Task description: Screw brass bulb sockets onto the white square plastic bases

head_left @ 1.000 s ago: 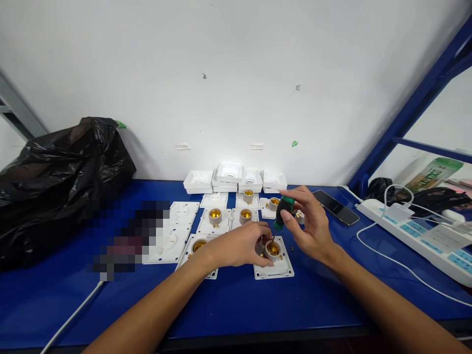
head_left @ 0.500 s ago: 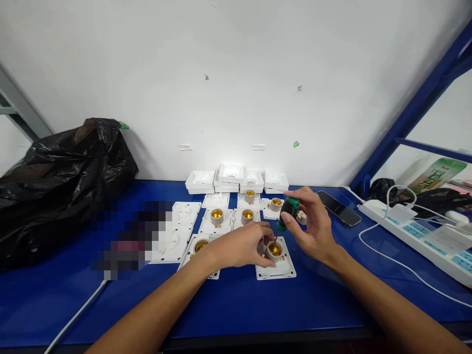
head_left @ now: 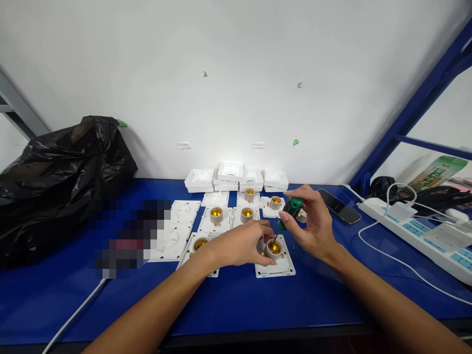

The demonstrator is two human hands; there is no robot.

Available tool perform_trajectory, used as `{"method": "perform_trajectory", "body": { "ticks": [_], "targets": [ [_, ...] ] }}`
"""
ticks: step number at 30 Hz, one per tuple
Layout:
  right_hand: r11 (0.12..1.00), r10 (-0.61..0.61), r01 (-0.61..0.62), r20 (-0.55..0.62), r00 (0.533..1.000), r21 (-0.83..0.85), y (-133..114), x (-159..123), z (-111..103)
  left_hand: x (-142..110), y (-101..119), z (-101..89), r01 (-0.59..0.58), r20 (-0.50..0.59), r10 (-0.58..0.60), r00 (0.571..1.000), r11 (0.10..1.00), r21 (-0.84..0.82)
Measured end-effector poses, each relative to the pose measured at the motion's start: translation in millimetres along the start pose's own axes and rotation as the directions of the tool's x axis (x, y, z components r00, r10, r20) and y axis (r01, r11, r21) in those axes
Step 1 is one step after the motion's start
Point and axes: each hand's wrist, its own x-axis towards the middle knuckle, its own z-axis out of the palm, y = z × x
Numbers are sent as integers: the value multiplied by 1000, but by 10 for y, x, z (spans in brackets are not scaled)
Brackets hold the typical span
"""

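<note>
A white square lamp holder [head_left: 277, 263] with a brass-lined socket [head_left: 274, 247] lies on the blue table [head_left: 236, 305] in front of me. My left hand [head_left: 239, 244] curls its fingers round the socket and steadies it. My right hand [head_left: 309, 225] pinches a short green and black screwdriver [head_left: 290, 212], tilted, with its tip down inside the socket. A tiny screw [head_left: 293, 247] lies just right of the plate.
Several more white lamp holders [head_left: 216, 220] and stacked white boxes [head_left: 230, 176] lie behind, toward the wall. A black plastic bag [head_left: 59, 182] fills the left. A phone [head_left: 339, 206], a white power strip [head_left: 424, 236] and its cable [head_left: 401, 265] are on the right.
My right hand has turned the screwdriver handle, tilting it a little further right. The left hand stays on the socket.
</note>
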Motion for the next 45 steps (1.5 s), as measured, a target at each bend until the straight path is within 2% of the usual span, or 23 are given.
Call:
{"method": "perform_trajectory", "body": {
  "ticks": [5, 9, 14, 18, 22, 29, 34, 39, 43, 45],
  "targets": [
    [998, 31, -25, 94, 995, -63, -20, 11, -24, 4, 8, -4, -5, 0, 5, 1000, 1000, 6],
    [996, -16, 20, 43, 999, -87, -13, 14, -28, 5, 23, -9, 8, -3, -8, 1000, 1000, 19],
    [996, 30, -21, 106, 994, -86, -19, 19, -30, 11, 8, -5, -5, 5, 5, 1000, 1000, -3],
    [997, 8, -6, 26, 1000, -75, 2, 10, -4, 16, -6, 0, 10, 9, -10, 1000, 1000, 11],
    [997, 5, -5, -2, 1000, -72, 21, -8, 19, 19, -2, -2, 4, 15, -4, 1000, 1000, 13],
    [999, 54, -53, 115, 992, -14, -16, -10, -6, 23, -11, 4, -34, -4, 34, 999, 999, 5],
    [997, -9, 12, 43, 999, -71, -2, 11, -11, 12, 7, -3, -8, 1, 8, 1000, 1000, 9],
    [996, 32, -22, 113, 993, -90, -8, 20, -23, 7, 22, -14, -10, 5, 10, 1000, 1000, 6],
    [996, 25, -20, 49, 998, -85, -2, 19, -21, 5, 25, -15, 6, 6, -6, 1000, 1000, 13],
    [996, 11, -5, 69, 998, -87, 1, 18, -23, 2, 28, -15, 5, 0, -5, 1000, 1000, 17]
  ]
}}
